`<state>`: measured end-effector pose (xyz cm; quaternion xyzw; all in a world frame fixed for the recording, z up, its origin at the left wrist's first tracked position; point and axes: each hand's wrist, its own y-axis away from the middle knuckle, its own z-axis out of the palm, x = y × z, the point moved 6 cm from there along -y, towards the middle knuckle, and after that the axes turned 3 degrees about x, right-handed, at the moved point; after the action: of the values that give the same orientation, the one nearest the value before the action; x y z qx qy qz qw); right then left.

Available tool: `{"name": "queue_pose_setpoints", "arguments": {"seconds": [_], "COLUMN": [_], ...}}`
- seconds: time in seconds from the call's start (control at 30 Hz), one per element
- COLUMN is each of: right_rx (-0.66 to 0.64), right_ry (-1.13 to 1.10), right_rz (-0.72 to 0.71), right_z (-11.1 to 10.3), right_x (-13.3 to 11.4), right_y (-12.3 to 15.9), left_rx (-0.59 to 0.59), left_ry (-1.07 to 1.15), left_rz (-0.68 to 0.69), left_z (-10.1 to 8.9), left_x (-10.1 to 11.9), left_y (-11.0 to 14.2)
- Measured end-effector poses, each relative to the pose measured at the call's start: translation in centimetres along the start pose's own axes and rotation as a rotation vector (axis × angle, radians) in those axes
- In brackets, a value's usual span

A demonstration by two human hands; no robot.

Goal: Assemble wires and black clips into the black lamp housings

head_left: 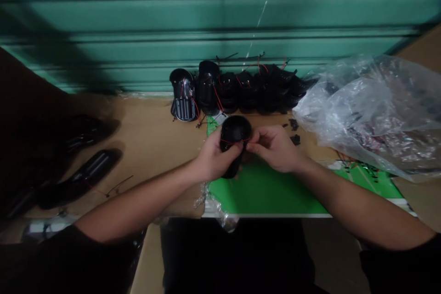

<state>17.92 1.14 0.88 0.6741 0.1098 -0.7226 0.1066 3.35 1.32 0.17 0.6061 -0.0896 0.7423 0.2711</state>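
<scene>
My left hand (215,156) is wrapped round a glossy black plastic housing (236,128) with a rounded top, held above the green board (272,193). A thin red wire (229,141) crosses the front of the housing. On its right side, the thumb and forefinger of my right hand (274,147) pinch the end of this wire. The lower part of the housing is partly behind my left fingers. Several similar black housings (183,94) with red and black wires stand in a row behind it.
Clear plastic bags (375,110) lie at the right, beside a bunch of loose wires (365,167). More black housings (93,170) rest on the cardboard (148,147) at the left. A green ribbed wall (172,14) closes off the back. Small black pieces (294,139) lie near my right hand.
</scene>
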Motion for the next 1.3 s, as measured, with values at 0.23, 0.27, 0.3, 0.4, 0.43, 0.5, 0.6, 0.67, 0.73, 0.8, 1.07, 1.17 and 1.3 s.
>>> {"name": "queue_pose_setpoints", "arguments": {"seconds": [0.23,0.27,0.3,0.4,0.43,0.5,0.6,0.67,0.73,0.8,1.07,1.17,1.3], "right_rx": [-0.055,-0.045,-0.034,-0.014,-0.018,-0.027,-0.032,-0.034,-0.034,-0.034,-0.04,-0.04,-0.038], "right_ry": [-0.04,-0.031,-0.018,0.015,0.017,-0.001,-0.036,-0.036,-0.034,-0.044,-0.05,-0.036,-0.013], "right_rz": [0.054,0.05,0.043,0.024,0.026,0.04,0.057,0.058,0.056,0.057,0.047,0.042,0.034], "right_z": [0.2,0.2,0.2,0.3,0.4,0.5,0.5,0.5,0.5,0.5,0.5,0.4,0.3], "right_x": [0.3,0.2,0.2,-0.1,-0.2,-0.2,-0.2,-0.2,-0.2,-0.2,-0.1,-0.2,-0.2], "right_y": [-0.3,-0.3,-0.2,-0.1,-0.1,0.0,-0.1,-0.1,-0.1,-0.1,-0.1,-0.1,-0.1], "left_rx": [0.053,0.055,0.06,0.071,0.071,0.067,0.061,0.055,0.056,0.061,0.065,0.073,0.07], "left_ry": [0.067,0.081,0.094,0.125,0.133,0.146,0.167,0.185,0.198,0.203,0.206,0.198,0.187], "left_rz": [-0.015,-0.034,-0.052,-0.088,-0.095,-0.108,-0.126,-0.13,-0.132,-0.132,-0.14,-0.151,-0.159], "left_z": [-0.4,-0.4,-0.4,-0.5,-0.5,-0.5,-0.6,-0.6,-0.7,-0.7,-0.7,-0.8,-0.6], "left_x": [-0.1,-0.2,-0.4,-0.6,-0.7,-0.8,-1.0,-1.2,-1.3,-1.4,-1.4,-1.4,-1.3], "left_y": [-0.8,-0.8,-0.8,-0.8,-0.9,-1.0,-1.1,-1.2,-1.2,-1.2,-1.2,-1.1,-1.0]}}
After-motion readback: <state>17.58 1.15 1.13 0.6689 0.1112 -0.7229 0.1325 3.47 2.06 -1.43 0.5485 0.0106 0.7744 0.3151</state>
